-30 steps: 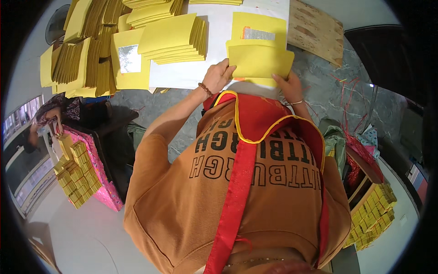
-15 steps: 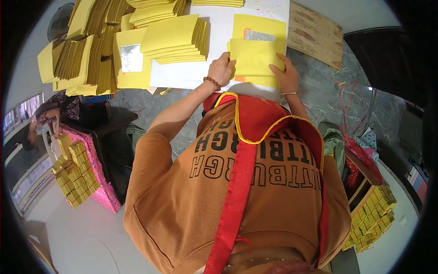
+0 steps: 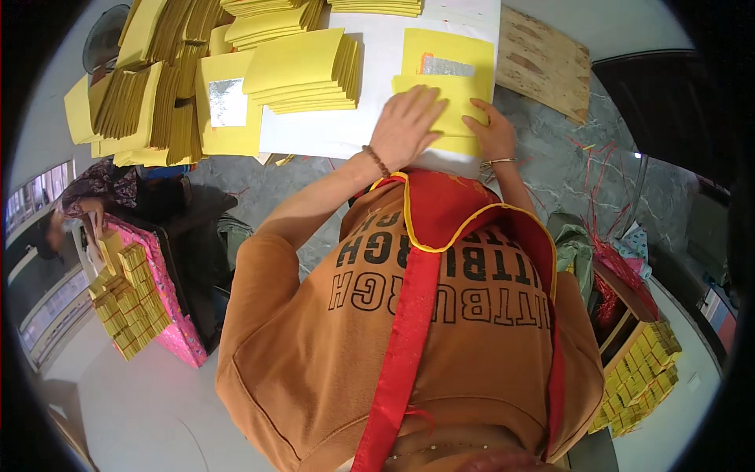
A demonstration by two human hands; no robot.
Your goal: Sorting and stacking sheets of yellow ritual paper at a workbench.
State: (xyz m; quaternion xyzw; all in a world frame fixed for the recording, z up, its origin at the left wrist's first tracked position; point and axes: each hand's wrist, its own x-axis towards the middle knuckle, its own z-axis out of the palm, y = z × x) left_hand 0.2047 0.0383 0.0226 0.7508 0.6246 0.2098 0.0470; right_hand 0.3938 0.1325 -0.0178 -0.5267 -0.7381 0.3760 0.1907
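Observation:
A folded yellow paper sheet (image 3: 454, 116) lies at the front right of the white tabletop (image 3: 314, 135). Under and behind it shows more yellow paper (image 3: 448, 41), bearing a silver patch (image 3: 448, 68) with an orange border. My left hand (image 3: 405, 126) rests flat across the left part of the folded sheet, fingers stretched out. At its right edge, my right hand (image 3: 495, 134) touches the paper with thumb and forefinger spread apart; its other fingers are partly hidden. Left of my hands stands a fanned stack of folded yellow sheets (image 3: 295, 64).
More yellow paper stacks (image 3: 145, 106) crowd the table's left side, beside a sheet with a silver square (image 3: 227, 102). A wooden board (image 3: 544, 59) is at the right. Bundled yellow packets (image 3: 134, 303) sit by a pink-covered box near another person (image 3: 98, 189); others (image 3: 641, 377) are at lower right.
My left hand has let go of the sheet's left edge and moved right onto its top, flattening out. The right hand stays at the right edge.

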